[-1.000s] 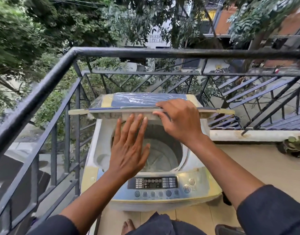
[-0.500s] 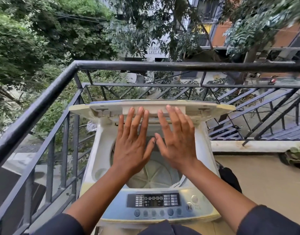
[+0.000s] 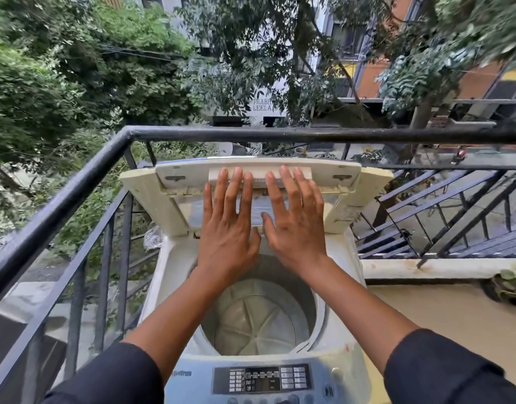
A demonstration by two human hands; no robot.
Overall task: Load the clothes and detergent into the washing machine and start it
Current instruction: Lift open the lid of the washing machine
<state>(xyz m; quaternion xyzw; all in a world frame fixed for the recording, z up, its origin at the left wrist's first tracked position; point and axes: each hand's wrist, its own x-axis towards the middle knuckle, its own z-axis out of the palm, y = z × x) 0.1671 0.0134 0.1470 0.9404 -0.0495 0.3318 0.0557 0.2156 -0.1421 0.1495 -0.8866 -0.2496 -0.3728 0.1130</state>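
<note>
A white top-loading washing machine point(image 3: 175, 275) stands in the balcony corner. Its folding lid point(image 3: 140, 185) is raised nearly upright at the back. My left hand point(image 3: 227, 228) and my right hand point(image 3: 294, 225) lie side by side with straight fingers pressed flat against the lid's underside. Below my wrists the round drum point(image 3: 256, 322) is exposed, with only its pale pulsator showing inside. The control panel point(image 3: 262, 379) with its display and buttons is at the near edge. No clothes or detergent are in view.
A black metal railing point(image 3: 280, 134) runs close behind and to the left of the machine. A slanted metal grille point(image 3: 455, 217) is at the right. The balcony floor point(image 3: 425, 310) lies to the right, with a potted plant point(image 3: 510, 284) at its far edge.
The lid has swung up from half-raised to nearly upright. My right hand let go of its front edge and now presses flat beside my left hand.
</note>
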